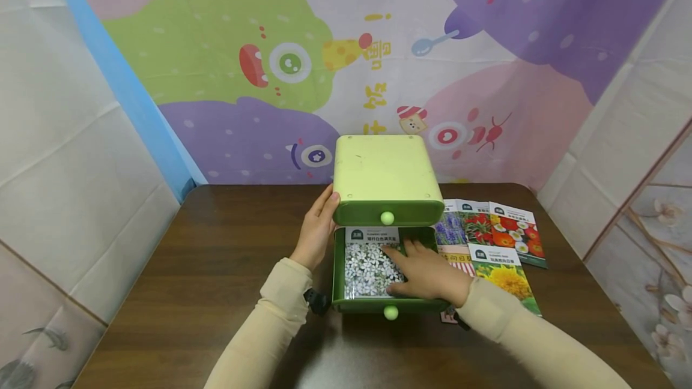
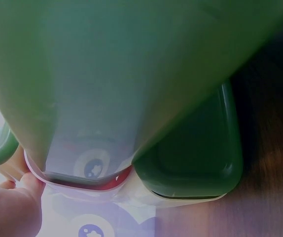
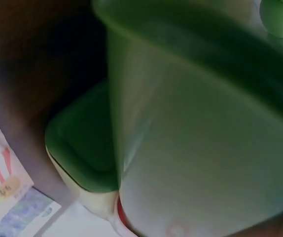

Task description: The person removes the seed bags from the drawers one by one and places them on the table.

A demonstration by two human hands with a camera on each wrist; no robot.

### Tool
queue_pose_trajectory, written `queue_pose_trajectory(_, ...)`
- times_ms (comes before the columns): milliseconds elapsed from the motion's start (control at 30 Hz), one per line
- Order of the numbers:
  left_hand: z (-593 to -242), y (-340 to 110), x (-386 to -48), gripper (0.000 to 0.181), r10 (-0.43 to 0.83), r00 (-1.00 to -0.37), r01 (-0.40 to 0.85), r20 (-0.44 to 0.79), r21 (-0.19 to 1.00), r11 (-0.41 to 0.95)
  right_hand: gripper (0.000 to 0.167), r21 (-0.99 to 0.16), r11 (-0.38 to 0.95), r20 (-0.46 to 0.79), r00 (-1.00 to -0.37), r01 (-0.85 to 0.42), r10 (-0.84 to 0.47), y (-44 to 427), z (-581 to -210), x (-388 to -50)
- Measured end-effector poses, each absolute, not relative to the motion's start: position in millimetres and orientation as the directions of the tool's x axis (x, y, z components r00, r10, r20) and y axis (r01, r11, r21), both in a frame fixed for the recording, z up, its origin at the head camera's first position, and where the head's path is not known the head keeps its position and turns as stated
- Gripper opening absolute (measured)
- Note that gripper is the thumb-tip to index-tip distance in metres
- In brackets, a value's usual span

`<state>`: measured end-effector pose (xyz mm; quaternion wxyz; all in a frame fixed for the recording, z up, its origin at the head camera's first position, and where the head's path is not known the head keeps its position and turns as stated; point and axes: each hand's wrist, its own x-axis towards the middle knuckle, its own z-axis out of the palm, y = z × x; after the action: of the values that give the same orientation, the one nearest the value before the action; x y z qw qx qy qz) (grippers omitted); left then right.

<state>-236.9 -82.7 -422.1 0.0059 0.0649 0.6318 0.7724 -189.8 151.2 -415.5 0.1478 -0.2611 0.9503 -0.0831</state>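
Note:
A pale-green drawer cabinet [image 1: 386,167] stands on the table, its upper drawer closed. Below that, a dark-green drawer [image 1: 339,275] is pulled out, with a white-flower seed packet [image 1: 367,272] lying face up in it. My left hand [image 1: 318,227] rests against the cabinet's left side near the front edge; part of it shows beside the cabinet in the left wrist view. My right hand [image 1: 432,272] reaches over the drawer's right side, fingers spread at the packet's right edge. Some right fingertips are hidden inside the drawer. The pulled-out drawer fills much of both wrist views.
Right of the cabinet lie several seed packets, among them one with a yellow flower [image 1: 503,278] and one with red and orange flowers [image 1: 519,233]. A pink striped packet [image 1: 456,260] is partly covered. A cartoon cloth [image 1: 292,125] hangs behind the brown table [image 1: 227,257].

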Motion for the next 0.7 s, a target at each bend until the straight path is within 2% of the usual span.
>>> queue_pose_trajectory(300,-422.1,-82.3,-237.2,0.061,0.09,-0.992,0.067,0.086,0.978,-0.198,0.076,-0.334,0.839,-0.232,-0.825,-0.431,-0.516,147.8,-420.1,-192.8)
queue_pose_trajectory(700,-420.4,-82.7,-235.1,0.062,0.096,-0.991,0.07,0.09,0.978,-0.197,0.075,-0.379,0.83,-0.206,-0.837,-0.409,-0.506,144.9,-421.9,-190.7)
